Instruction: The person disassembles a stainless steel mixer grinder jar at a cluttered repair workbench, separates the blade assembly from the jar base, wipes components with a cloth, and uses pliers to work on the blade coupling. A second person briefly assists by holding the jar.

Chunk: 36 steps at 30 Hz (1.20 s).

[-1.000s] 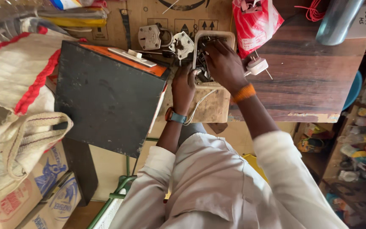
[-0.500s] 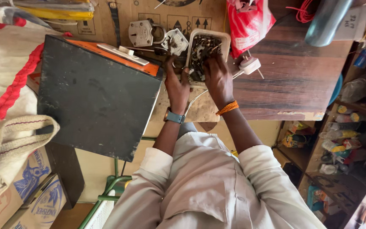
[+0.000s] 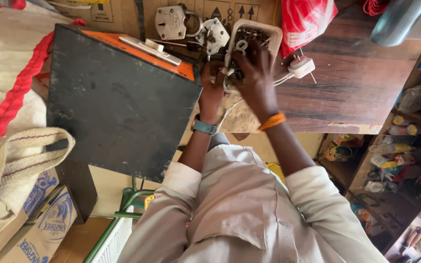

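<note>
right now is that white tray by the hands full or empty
Not empty: the white tray holds a heap of small dark metal parts, with the right hand reaching in.

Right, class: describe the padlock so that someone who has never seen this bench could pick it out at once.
Start at the big black box on the left of the wooden bench. Just beyond its far orange edge, against the cardboard, lies the padlock. It is the only grey metal block with a curved shackle; the white tray and white plug lie further right.
</note>
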{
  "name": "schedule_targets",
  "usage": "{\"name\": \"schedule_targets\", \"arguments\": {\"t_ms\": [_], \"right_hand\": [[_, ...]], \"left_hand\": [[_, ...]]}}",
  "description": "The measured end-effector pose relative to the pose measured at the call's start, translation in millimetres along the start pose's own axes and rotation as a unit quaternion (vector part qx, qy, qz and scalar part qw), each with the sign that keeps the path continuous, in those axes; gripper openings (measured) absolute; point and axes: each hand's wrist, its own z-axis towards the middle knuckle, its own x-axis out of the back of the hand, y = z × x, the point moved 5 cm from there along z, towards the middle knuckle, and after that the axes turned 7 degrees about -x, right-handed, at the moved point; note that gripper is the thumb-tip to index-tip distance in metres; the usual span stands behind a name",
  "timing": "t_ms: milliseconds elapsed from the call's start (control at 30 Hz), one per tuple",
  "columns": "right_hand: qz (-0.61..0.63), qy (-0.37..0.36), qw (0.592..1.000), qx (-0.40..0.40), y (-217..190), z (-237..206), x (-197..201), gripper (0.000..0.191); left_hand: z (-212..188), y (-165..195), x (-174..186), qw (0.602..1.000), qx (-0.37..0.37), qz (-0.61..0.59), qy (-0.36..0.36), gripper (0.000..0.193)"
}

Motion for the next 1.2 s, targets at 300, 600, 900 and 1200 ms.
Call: {"name": "schedule_targets", "arguments": {"t_ms": [300,600,900,1200], "right_hand": [[0.086,0.041,0.992,-0.086,27.5,16.4,8.3,0.015],[0.211,-0.066,0.961,-0.164,55.8,20.7,7.6,0.013],[0.262,-0.091,0.960,-0.032,55.7,-0.7,14.7,0.059],[0.296,0.064,0.923,-0.236,114.3,-138.5,36.3,0.024]], "left_hand": [[-1.9,17.1,2.5,0.968,-0.218,0.121,0.027,0.033],[1.7,-14.5,3.0,0.997,-0.071,0.019,0.023,0.027],[1.7,-20.2,10.0,0.999,0.005,0.005,-0.038,0.033],[-109.0,-0.3,70.5,0.907,-0.191,0.317,-0.201,0.030]]}}
